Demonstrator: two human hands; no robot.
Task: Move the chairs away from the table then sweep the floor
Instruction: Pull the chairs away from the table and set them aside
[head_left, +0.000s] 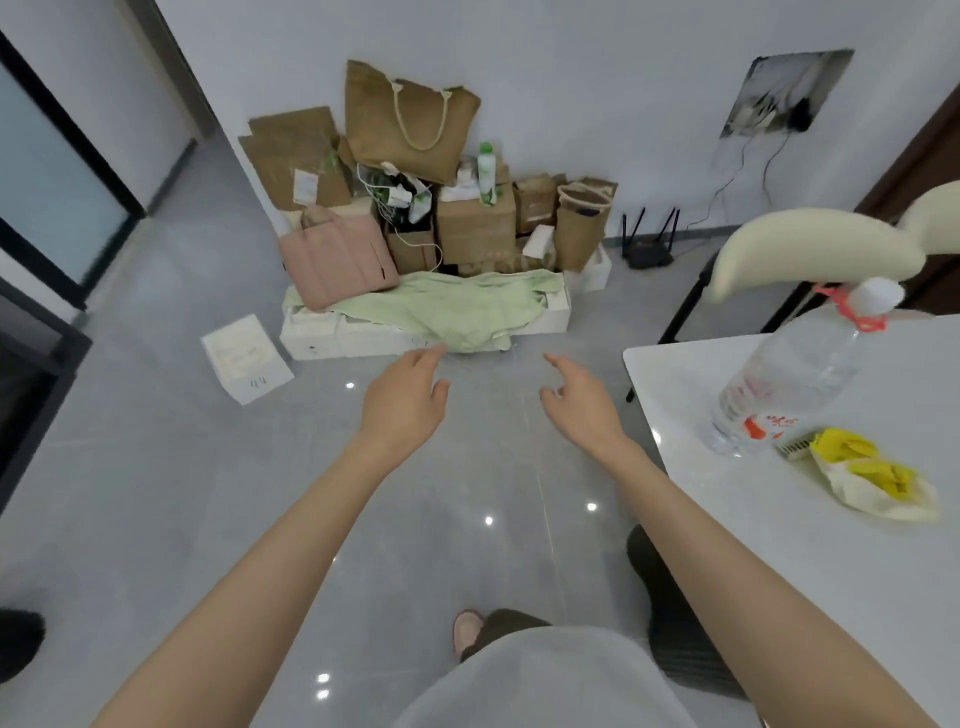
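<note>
My left hand (405, 397) and my right hand (579, 397) reach forward over the grey tiled floor (208, 493), both with relaxed fingers and holding nothing. The white table (810, 545) fills the right side. A black-framed chair (696, 296) stands past the table's far corner, and a cream, curved chair back (810, 244) shows above the table. A dark seat edge (670, 613) shows under the table's near side beside my right forearm. No broom is in view.
Against the far wall sit cardboard boxes (475, 226), jute bags (410, 122), a pink bag (337, 260) and a green cloth (457, 309) on white boxes. A router (649, 244) stands on the floor. A large water bottle (795, 374) and a yellow-filled bag (872, 478) lie on the table.
</note>
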